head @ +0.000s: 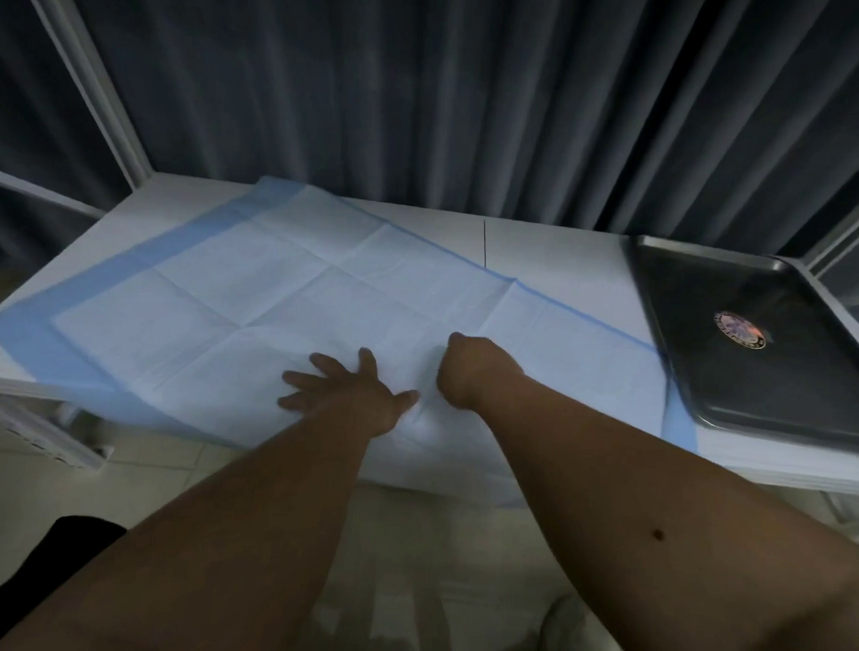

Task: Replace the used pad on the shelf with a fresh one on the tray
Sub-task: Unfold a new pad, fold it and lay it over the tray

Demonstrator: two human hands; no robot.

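Pad (282,291) spread flat on shelf (556,252), near edge overhanging. Left hand (347,385) flat, fingers splayed, pressing pad; right hand (465,370) curled, prob. pinching it. Looks thin, light, floppy; best grabbed by edges/corners.

No legible text, number or brand was found. A round sticker (740,330) with a ring of tiny characters along its rim was seen on the floor of the metal tray (708,383), but the characters were too blurred to be read.
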